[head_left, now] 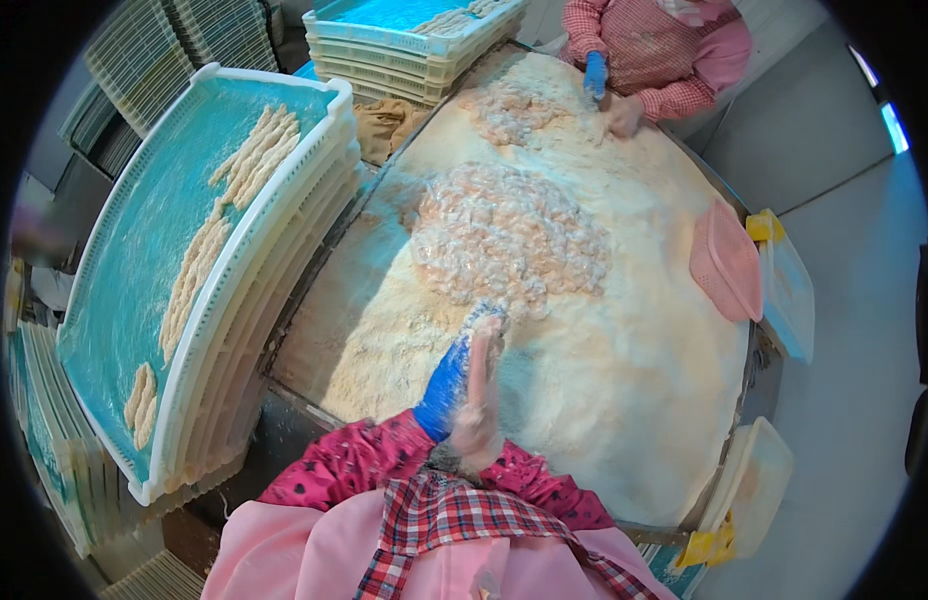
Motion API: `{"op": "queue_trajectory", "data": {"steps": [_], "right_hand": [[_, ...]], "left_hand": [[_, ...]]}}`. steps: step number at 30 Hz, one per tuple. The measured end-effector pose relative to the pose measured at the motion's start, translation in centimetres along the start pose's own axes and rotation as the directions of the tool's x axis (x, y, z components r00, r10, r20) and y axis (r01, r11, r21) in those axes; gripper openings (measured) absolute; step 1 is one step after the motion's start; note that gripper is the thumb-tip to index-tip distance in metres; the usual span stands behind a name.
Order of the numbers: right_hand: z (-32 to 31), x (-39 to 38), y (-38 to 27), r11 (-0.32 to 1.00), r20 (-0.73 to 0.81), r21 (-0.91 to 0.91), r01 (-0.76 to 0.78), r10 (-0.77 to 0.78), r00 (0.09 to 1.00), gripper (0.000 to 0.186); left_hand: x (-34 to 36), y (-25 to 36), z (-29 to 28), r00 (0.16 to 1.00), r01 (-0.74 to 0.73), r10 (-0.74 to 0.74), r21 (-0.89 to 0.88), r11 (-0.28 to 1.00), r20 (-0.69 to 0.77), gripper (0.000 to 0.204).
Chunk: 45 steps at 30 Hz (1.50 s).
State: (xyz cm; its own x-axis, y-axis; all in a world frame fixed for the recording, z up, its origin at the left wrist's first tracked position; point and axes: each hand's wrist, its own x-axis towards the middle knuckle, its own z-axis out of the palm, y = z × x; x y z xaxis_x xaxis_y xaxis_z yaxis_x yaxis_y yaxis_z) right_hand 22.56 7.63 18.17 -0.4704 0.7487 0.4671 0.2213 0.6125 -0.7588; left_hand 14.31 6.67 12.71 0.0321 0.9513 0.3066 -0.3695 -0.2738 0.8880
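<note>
My left hand (451, 378) in a blue glove reaches up over the floured worktop (584, 420), its flour-caked fingers closed at the lower edge of a large mound of pale pink, flour-coated pieces (509, 235). Close against it, my right hand (474, 430) is pinkish and blurred by motion. A long pale pink shape runs upright between the hands; whether it is a held strip or part of the hand, I cannot tell. What my fingers hold is unclear.
Stacked trays (334, 120) stand left, the top one bearing pale strips (194, 280). More trays (424, 65) stand behind. A co-worker (649, 55) works at the far edge beside a smaller pile (514, 110). A pink basket (724, 260) and plastic tubs (769, 480) line the right.
</note>
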Motion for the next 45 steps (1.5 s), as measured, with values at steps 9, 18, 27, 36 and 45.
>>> {"op": "queue_trajectory", "data": {"steps": [9, 18, 27, 36, 45], "right_hand": [[1.8, -1.4, -1.0, 0.989, -0.147, 0.139, 0.047, -0.026, 0.989, 0.093], [1.0, -0.4, 0.2, 0.967, -0.210, 0.247, 0.060, -0.007, 0.978, 0.088], [-6.5, 11.0, 13.3, 0.768, -0.101, -0.616, -0.175, 0.143, 0.985, 0.041], [-9.3, 12.8, 20.7, 0.698, 0.056, -0.704, -0.128, 0.234, 0.971, 0.016], [-11.2, 13.9, 19.6, 0.923, -0.091, -0.132, -0.361, 0.351, 0.932, 0.017]], "left_hand": [[1.5, 5.6, 1.7, 0.997, 0.074, -0.075, -0.034, 0.997, -0.012, 0.067], [1.8, 6.3, 1.9, 0.994, 0.051, -0.052, -0.022, 0.998, -0.092, 0.065], [-3.1, 6.0, -5.3, 0.677, 0.267, -0.688, -0.782, 0.563, -0.264, 0.042], [-5.1, 30.9, -14.1, 0.661, 0.104, 0.025, 0.124, 0.987, -0.750, 0.057], [-16.7, 36.5, -25.7, 0.548, 0.682, -0.315, 0.197, 0.704, -0.775, 0.066]]}}
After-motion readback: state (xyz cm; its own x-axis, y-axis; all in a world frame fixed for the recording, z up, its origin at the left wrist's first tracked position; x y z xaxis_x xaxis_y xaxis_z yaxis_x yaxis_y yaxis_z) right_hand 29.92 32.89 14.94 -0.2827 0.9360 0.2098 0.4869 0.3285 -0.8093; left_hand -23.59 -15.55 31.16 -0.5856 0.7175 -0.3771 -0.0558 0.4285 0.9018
